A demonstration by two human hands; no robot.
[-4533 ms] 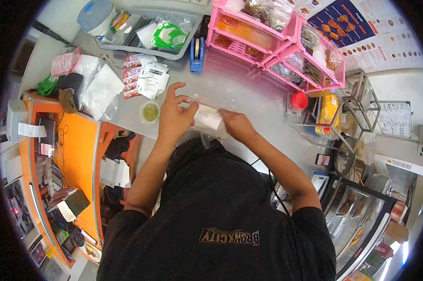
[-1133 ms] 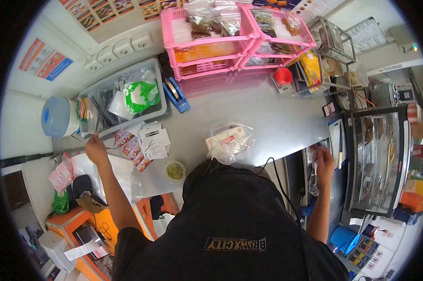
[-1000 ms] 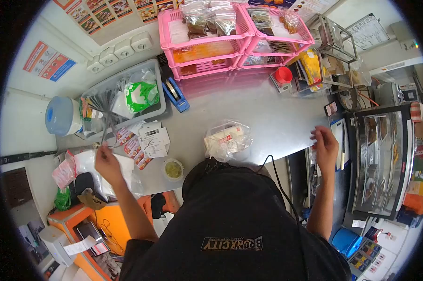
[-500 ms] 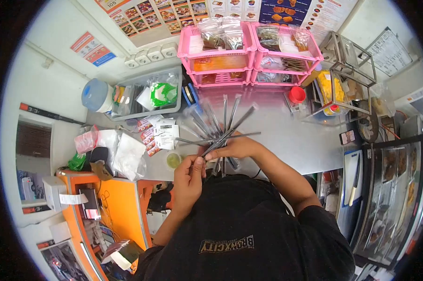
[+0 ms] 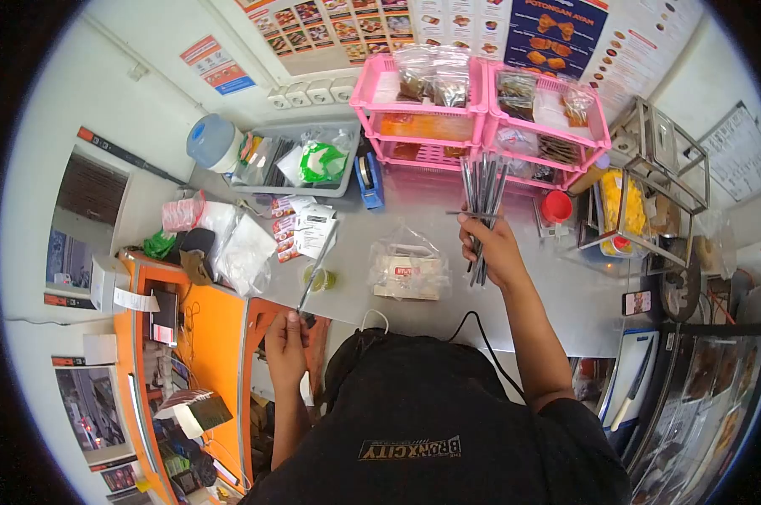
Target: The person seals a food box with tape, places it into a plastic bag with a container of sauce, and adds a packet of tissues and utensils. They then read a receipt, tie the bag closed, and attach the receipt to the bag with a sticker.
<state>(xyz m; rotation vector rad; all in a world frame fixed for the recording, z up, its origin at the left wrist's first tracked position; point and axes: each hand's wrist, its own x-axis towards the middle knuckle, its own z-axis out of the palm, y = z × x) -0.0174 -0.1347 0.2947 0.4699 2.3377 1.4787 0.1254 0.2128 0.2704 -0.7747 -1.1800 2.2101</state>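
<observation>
My right hand (image 5: 492, 244) is closed around a bundle of thin dark sticks in clear wrappers (image 5: 484, 189), most of them upright and one lying crosswise. At the counter's front edge on the left, my left hand (image 5: 287, 341) pinches the lower end of a single wrapped stick (image 5: 315, 273), which points up and to the right. Between the hands, a clear plastic bag with a small box inside (image 5: 410, 273) rests on the metal counter (image 5: 380, 227). A green cup (image 5: 321, 280) stands just beyond the single stick.
Pink tiered racks (image 5: 423, 126) stand at the back, with a blue tape dispenser (image 5: 369, 181) and a grey bin (image 5: 334, 189) to their left. Printed packets (image 5: 313, 231) lie on the left. A red container (image 5: 556, 206), a metal rack (image 5: 658, 227) and a phone (image 5: 636, 303) are on the right.
My hands have moved apart, the left holding one stick and the right the bundle. The bundle is now gathered more upright, and the bagged box is uncovered to view.
</observation>
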